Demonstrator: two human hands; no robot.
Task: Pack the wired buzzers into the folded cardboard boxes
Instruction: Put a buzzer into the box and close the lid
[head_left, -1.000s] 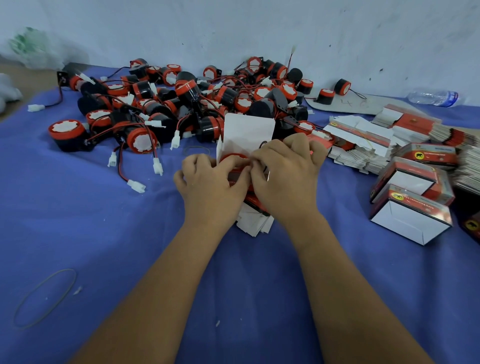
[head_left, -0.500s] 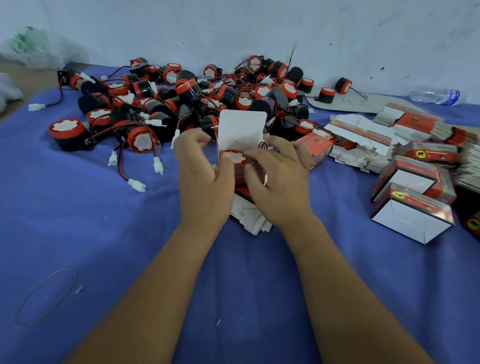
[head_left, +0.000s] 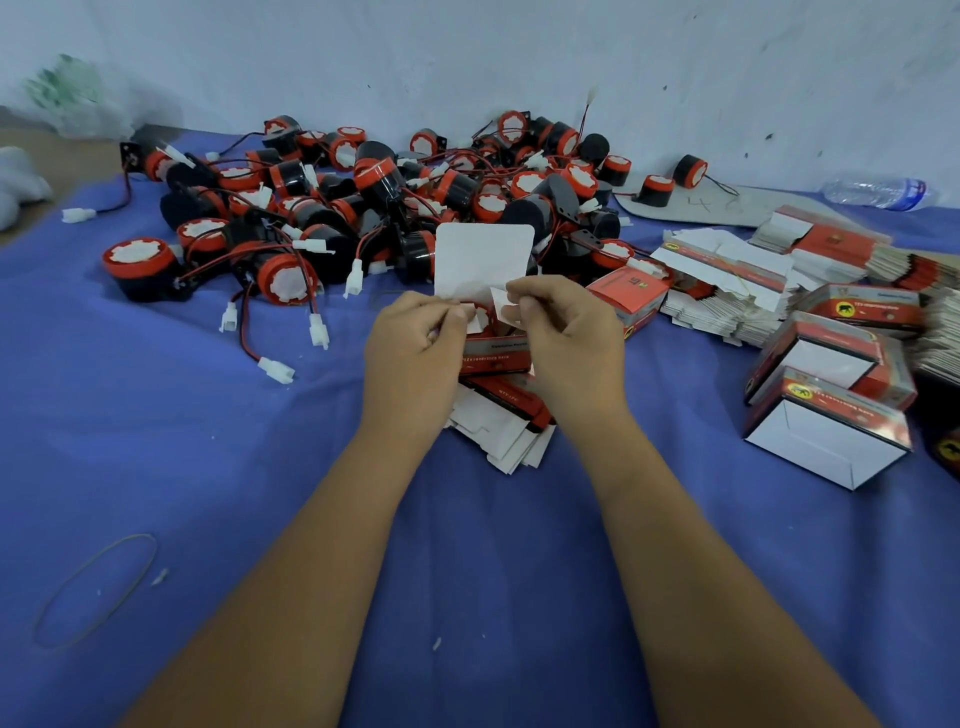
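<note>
At centre of the desk: box (head_left: 496, 351) held upright between both hands, over a stack of flat blanks (head_left: 501, 434).
Left grip: left hand (head_left: 410, 353) pinches the small left side flap between thumb and fingertips.
Right grip: right hand (head_left: 569, 343) pinches the right side flap (head_left: 501, 301) the same way, thumb on top.
Why held so: likely both side flaps get folded inward first, so the tall white lid flap (head_left: 483, 257), standing open at the back, can close over them.
Buzzer in box: a red rim shows in the mouth between the flaps, so one seems loaded; wire not visible.
Loose buzzers: big tangled pile (head_left: 363, 208) behind the box, within easy reach, wires and white plugs trailing onto the blue cloth (head_left: 156, 441).
Folded empties: open boxes (head_left: 831, 410) to the right, mouths facing the person, ready to fill.
Flat stock: more blanks (head_left: 727, 280) stacked far right.
Misc: rubber band (head_left: 96, 590) near left, water bottle (head_left: 878, 192) at the wall.
Risk: wire could catch under a flap.
</note>
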